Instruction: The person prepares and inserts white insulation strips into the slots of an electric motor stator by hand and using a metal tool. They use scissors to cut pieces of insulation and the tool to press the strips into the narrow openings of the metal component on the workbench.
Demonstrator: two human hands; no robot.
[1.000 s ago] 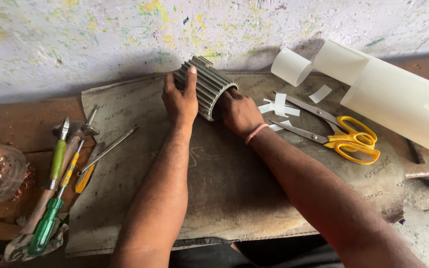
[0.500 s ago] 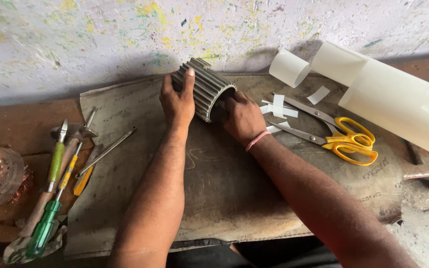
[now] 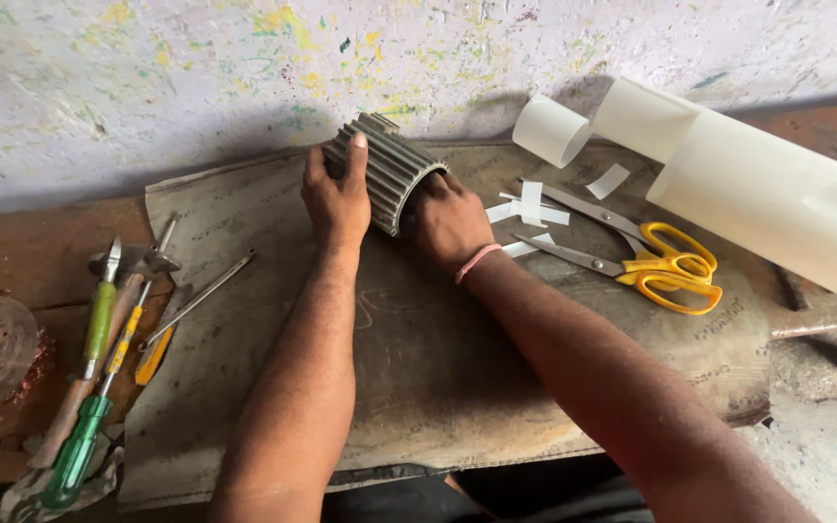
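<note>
Slotted metal rotor core (image 3: pixel 391 167) lying tilted at far edge of cardboard sheet (image 3: pixel 438 368) on tabletop (image 3: pixel 21 242). Left hand (image 3: pixel 338 197) cupped over its ribbed side, forefinger extended along slots. Right hand (image 3: pixel 449 221) at open end; fingertips hidden inside, grip not discernible. Yellow-handled scissors (image 3: pixel 646 260) near right hand.

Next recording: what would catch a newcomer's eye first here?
First the two bare arms meeting at a ribbed grey metal cylinder lying against the wall: the left hand lies over its side, the right hand is at its open end. To the right, yellow-handled scissors lie beside a big roll of white sheet and cut strips. At far left lie screwdrivers with green handles.
</note>
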